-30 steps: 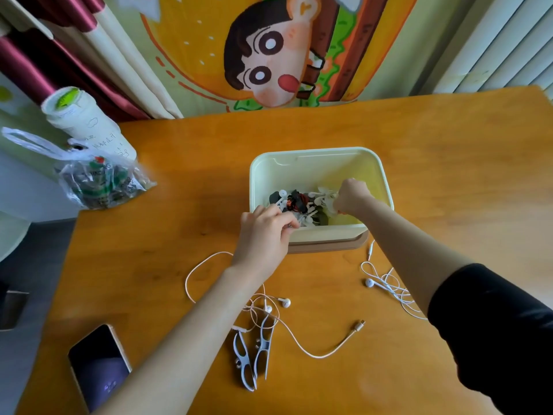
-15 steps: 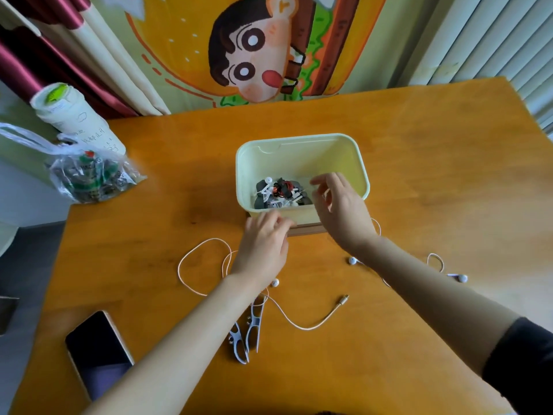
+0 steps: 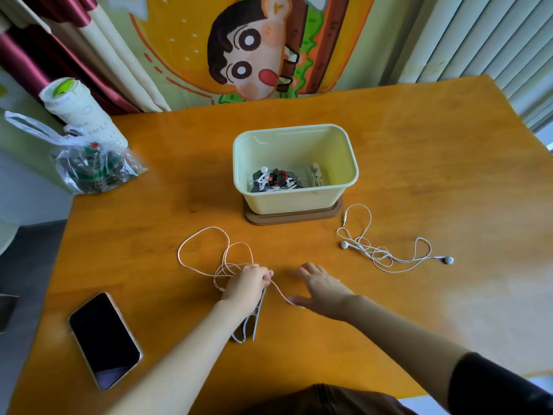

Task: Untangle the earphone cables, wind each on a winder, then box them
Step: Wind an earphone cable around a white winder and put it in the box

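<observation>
A pale yellow box [image 3: 299, 199] on a brown lid stands mid-table and holds several wound earphones and winders. In front of it my left hand [image 3: 247, 287] grips a looped white earphone cable [image 3: 203, 250] and lies over a white winder [image 3: 248, 324]. A strand runs from that fist to my right hand [image 3: 321, 290], which lies flat on the table with fingers spread, the cable under its thumb side. A second white earphone set [image 3: 386, 253] lies loose on the table right of the box.
A black phone [image 3: 103, 339] lies at the near left edge. A clear plastic bag [image 3: 92, 169] and a white paper cup [image 3: 77, 112] stand at the far left corner. A cartoon curtain hangs behind the wooden table [image 3: 449, 175].
Both hands have left the box and come down to the near table. My left hand has taken hold of the looped cable; my right hand has spread over its trailing strand.
</observation>
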Available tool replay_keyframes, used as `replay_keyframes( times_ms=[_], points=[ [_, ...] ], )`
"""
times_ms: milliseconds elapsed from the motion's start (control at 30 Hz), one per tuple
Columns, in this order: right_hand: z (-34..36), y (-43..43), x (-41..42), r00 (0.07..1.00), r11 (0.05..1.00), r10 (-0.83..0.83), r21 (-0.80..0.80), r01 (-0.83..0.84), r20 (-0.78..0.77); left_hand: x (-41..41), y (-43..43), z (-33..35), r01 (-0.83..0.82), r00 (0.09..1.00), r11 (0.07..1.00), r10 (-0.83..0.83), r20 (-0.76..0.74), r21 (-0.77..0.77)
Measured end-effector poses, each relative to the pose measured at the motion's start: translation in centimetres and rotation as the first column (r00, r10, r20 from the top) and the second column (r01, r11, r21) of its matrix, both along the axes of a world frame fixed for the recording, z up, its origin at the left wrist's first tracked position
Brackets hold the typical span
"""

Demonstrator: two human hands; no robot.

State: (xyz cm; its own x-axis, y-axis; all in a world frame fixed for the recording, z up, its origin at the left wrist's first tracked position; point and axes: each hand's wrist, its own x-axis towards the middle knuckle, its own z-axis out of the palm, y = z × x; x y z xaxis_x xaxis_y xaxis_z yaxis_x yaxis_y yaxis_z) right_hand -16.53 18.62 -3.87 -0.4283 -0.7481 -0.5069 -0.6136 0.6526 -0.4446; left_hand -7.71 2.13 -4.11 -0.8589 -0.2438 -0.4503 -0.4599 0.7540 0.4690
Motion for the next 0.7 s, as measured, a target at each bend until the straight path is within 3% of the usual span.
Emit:
replay_keyframes(
  times_ms=[133,267,400,500,600,700],
  points=[
    [1.2,-2.0,2.6,0.952,0.954,-0.169,-0.2,0.223,0.256,-0.1,1.2,0.9,-0.09,0.995,0.995,0.089,-0.055,-0.03],
    [3.3,-2.8,2.9,0.902,0.888,-0.263,-0.279,0.365,0.342,0.1,1.0,1.2,-0.119,0.99,0.991,0.114,-0.079,-0.057],
    [4.3,-2.9,2.4,0.956,0.921,-0.211,-0.287,0.264,0.201,0.4,1.0,1.6,-0.125,0.983,0.991,0.118,-0.143,-0.039],
    [4.6,-2.0,0.9,0.945,0.89,-0.309,-0.318,0.327,0.106,1.0,0.4,1.7,-0.124,0.98,0.992,0.121,-0.156,-0.01],
    [4.5,-0.1,-1.7,0.881,0.826,-0.467,-0.32,0.464,0.074,2.1,-0.5,1.6,-0.15,0.977,0.988,0.152,-0.149,0.022],
    [3.7,2.9,-4.6,0.755,0.722,-0.655,-0.28,0.632,0.015,3.3,-1.4,1.4,-0.169,0.982,0.986,0.168,-0.091,-0.005]
  ],
)
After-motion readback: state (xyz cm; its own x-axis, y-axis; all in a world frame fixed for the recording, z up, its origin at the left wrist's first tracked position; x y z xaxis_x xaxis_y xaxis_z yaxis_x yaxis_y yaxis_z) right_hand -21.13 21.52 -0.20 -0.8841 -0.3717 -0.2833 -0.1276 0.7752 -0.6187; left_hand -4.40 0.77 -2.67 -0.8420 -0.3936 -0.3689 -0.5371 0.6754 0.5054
